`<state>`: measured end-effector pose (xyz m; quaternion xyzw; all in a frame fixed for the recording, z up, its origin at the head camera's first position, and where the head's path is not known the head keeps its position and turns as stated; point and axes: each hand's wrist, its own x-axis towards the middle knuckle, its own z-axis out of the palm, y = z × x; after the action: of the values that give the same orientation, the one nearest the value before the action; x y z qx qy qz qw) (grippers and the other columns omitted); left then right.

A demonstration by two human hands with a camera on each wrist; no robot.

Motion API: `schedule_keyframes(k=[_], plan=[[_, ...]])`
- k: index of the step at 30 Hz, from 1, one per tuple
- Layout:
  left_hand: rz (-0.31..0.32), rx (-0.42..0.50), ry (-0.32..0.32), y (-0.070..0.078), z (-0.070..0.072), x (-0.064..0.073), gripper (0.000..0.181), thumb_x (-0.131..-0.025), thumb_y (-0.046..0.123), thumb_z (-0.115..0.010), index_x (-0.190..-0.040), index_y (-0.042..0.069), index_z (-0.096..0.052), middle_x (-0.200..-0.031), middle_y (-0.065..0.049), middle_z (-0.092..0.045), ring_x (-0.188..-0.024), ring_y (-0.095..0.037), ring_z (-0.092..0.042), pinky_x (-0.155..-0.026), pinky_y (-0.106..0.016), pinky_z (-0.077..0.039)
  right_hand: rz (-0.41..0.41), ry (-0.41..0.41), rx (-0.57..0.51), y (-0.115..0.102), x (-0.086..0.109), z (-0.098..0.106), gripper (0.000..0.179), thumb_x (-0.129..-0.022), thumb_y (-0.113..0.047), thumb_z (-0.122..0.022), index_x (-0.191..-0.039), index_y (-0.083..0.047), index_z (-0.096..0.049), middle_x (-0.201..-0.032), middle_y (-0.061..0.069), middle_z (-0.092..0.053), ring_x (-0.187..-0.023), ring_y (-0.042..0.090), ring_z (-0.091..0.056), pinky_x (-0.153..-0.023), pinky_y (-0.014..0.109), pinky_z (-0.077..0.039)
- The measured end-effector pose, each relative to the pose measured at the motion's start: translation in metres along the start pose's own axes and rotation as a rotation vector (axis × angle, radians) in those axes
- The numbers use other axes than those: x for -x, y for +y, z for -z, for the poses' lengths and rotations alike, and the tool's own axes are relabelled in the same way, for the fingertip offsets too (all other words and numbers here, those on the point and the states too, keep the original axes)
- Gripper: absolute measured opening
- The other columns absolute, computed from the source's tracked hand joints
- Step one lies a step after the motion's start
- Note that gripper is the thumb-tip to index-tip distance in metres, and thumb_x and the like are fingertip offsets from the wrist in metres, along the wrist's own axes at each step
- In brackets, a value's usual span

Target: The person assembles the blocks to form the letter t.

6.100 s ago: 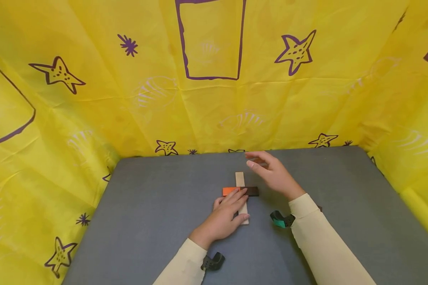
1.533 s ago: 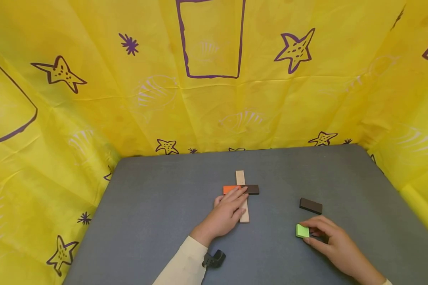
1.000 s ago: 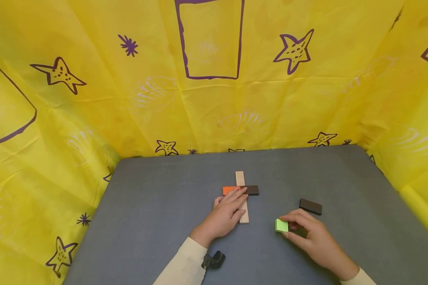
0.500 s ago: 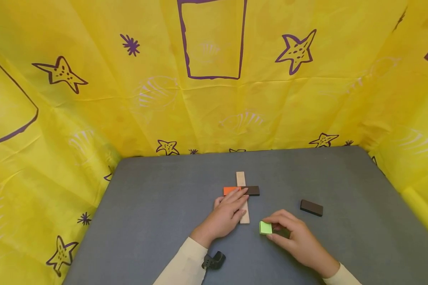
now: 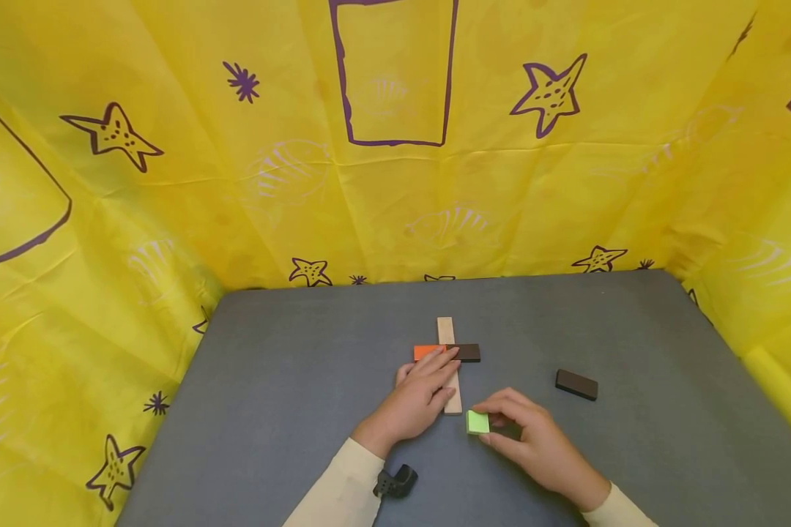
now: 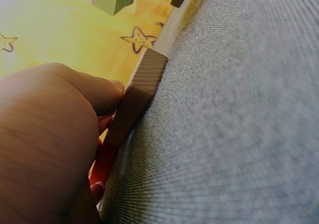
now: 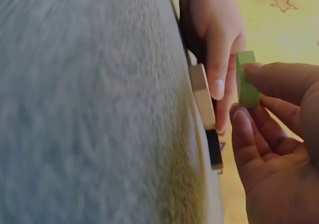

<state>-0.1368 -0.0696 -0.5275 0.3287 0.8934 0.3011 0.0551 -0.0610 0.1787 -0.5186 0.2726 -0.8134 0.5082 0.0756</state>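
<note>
My right hand (image 5: 534,443) pinches a small light-green block (image 5: 477,422) between thumb and fingers. In the right wrist view the green block (image 7: 247,79) is held above the table surface. My left hand (image 5: 411,402) lies with extended fingers over a flat cross of blocks. Pale wooden block pieces (image 5: 446,331) show at the cross's far and near ends. An orange block (image 5: 427,352) forms the left arm and a dark brown block (image 5: 464,353) the right. The left hand covers part of the middle. In the left wrist view, the thumb touches the near wooden block (image 6: 139,94).
A loose dark brown block (image 5: 576,384) lies on the grey table (image 5: 290,410), right of the hands. A black strap-like band (image 5: 395,481) sits at the left wrist. Yellow patterned cloth (image 5: 395,197) walls the table's back and sides.
The right hand has gone from above the cross to the right, taken up the green block and carried it left, close to the cross's near end. The left hand stays in place.
</note>
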Motion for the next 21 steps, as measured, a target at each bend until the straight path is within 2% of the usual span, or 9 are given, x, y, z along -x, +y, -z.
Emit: schedule_keyframes(k=[10, 14, 18, 21], plan=[[0.0, 0.002, 0.001, 0.0, -0.001, -0.001, 0.052, -0.117, 0.027, -0.055, -0.166, 0.01, -0.048, -0.177, 0.006, -0.029, -0.164, -0.016, -0.017, -0.118, -0.056, -0.025, -0.029, -0.005, 0.051, 0.0, -0.002, -0.014, 0.037, -0.088, 0.003, -0.09, -0.12, -0.012, -0.079, -0.113, -0.005, -0.07, -0.094, 0.011, -0.067, -0.081, 0.031, -0.059], [-0.001, 0.005, 0.0, 0.0, -0.001, -0.001, 0.052, -0.117, 0.026, -0.055, -0.166, 0.01, -0.048, -0.177, 0.006, -0.029, -0.164, -0.016, -0.017, -0.118, -0.057, -0.025, -0.022, -0.005, 0.105, 0.001, -0.001, -0.017, 0.039, -0.086, 0.005, -0.091, -0.119, -0.012, -0.079, -0.112, -0.005, -0.069, -0.094, 0.011, -0.067, -0.081, 0.032, -0.06], [0.0, 0.007, -0.003, -0.001, -0.001, 0.0, 0.053, -0.117, 0.027, -0.055, -0.167, 0.01, -0.047, -0.177, 0.006, -0.028, -0.164, -0.016, -0.016, -0.118, -0.057, -0.025, -0.033, -0.037, 0.15, 0.002, 0.0, -0.019, 0.04, -0.086, 0.003, -0.091, -0.12, -0.014, -0.078, -0.113, -0.007, -0.068, -0.096, 0.011, -0.066, -0.082, 0.033, -0.059], [0.002, 0.004, -0.003, -0.001, -0.001, 0.0, 0.053, -0.117, 0.027, -0.054, -0.167, 0.011, -0.046, -0.177, 0.006, -0.028, -0.164, -0.015, -0.017, -0.118, -0.056, -0.025, -0.051, -0.072, 0.136, 0.004, 0.001, -0.018, 0.039, -0.088, -0.001, -0.091, -0.123, -0.014, -0.077, -0.115, -0.007, -0.067, -0.099, 0.011, -0.066, -0.085, 0.033, -0.059]])
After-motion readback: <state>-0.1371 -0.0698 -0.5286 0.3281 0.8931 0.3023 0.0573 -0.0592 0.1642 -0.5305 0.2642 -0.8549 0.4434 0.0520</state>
